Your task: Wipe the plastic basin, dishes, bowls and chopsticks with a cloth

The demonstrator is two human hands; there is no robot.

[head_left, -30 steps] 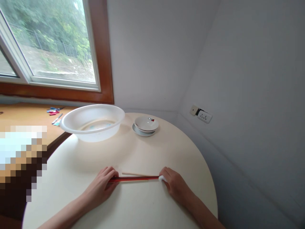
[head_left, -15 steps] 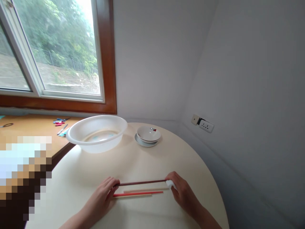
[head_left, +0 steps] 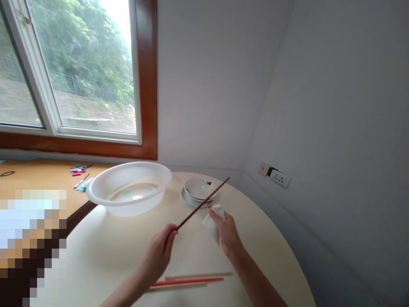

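Observation:
A dark reddish-brown chopstick (head_left: 204, 202) points up and to the right, its lower end in my left hand (head_left: 159, 247), which is closed round it. My right hand (head_left: 228, 234) is closed on a crumpled white tissue (head_left: 211, 222), part of which hangs down from the fingers. The tissue is just below the chopstick, and I cannot tell whether they touch. On the table below my hands lie a red chopstick (head_left: 191, 282) and pale wooden chopsticks (head_left: 204, 275), side by side. My left forearm hides some of their left ends.
A translucent white basin (head_left: 134, 209) stands at the table's back left. Bowls (head_left: 198, 187) rest on a saucer (head_left: 188, 199) behind my hands. Small coloured items (head_left: 79, 170) lie on the wooden desk (head_left: 35, 175) by the window. A wall socket (head_left: 280, 177) is at the right.
The dark chopstick was level between both hands; now its right end is free and raised. Both hands have moved up and away, and the tissue shows more. The view has shifted slightly.

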